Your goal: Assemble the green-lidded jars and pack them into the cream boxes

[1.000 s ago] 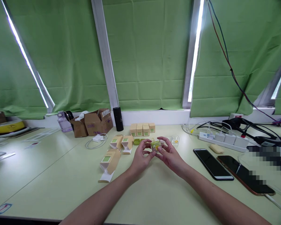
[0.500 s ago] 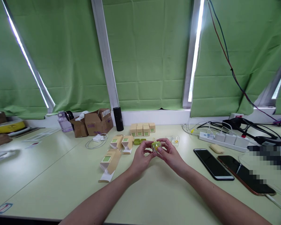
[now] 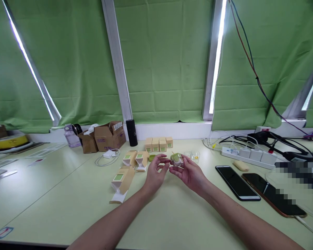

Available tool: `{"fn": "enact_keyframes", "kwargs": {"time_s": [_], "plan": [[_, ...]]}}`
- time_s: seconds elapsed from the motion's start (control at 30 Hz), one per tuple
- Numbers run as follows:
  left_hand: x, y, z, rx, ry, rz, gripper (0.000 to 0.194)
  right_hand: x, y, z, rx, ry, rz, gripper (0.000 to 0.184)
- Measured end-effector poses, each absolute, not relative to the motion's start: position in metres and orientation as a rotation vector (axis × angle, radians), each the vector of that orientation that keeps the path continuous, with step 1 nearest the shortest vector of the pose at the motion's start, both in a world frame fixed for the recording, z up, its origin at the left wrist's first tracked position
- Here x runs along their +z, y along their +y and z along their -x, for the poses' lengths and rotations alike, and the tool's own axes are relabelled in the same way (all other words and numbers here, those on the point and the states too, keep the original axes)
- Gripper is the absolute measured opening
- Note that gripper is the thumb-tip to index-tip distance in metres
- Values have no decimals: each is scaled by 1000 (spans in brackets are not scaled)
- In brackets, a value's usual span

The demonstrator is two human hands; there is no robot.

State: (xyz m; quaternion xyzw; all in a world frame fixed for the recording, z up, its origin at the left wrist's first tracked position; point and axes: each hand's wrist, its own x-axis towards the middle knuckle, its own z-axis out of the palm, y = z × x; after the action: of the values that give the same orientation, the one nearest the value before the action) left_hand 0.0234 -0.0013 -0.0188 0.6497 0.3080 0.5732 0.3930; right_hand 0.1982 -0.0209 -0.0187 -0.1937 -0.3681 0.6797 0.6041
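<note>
- Our right hand [image 3: 189, 172] pinches the green-lidded jar [image 3: 176, 159] from its right.
- Our left hand [image 3: 155, 173]: loosely spread, just left of jar, can't tell if touching.
- Jar's between our hands, well in from near edge of desk [image 3: 172, 222].

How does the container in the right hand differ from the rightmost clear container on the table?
The held container has a green top; the rightmost container shows none. The held container is in the right hand; the rightmost container sits on the table. Both look small and partly see-through.
</note>
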Motion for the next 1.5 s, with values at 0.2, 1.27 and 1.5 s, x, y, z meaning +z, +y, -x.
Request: {"fn": "enact_keyframes", "kwargs": {"time_s": [0.2,1.27,1.5], "plan": [[-22,2,-22,1444,803,-1644,32,-24,-11,-207,1612,-804,379,8],[-26,5,-12,1082,1247,-2151,47,-30,-9,-208,1197,-938,961,52],[-25,0,-14,748,1364,-2331,37,-26,-11,-208,1152,-956,1099,51]]}}
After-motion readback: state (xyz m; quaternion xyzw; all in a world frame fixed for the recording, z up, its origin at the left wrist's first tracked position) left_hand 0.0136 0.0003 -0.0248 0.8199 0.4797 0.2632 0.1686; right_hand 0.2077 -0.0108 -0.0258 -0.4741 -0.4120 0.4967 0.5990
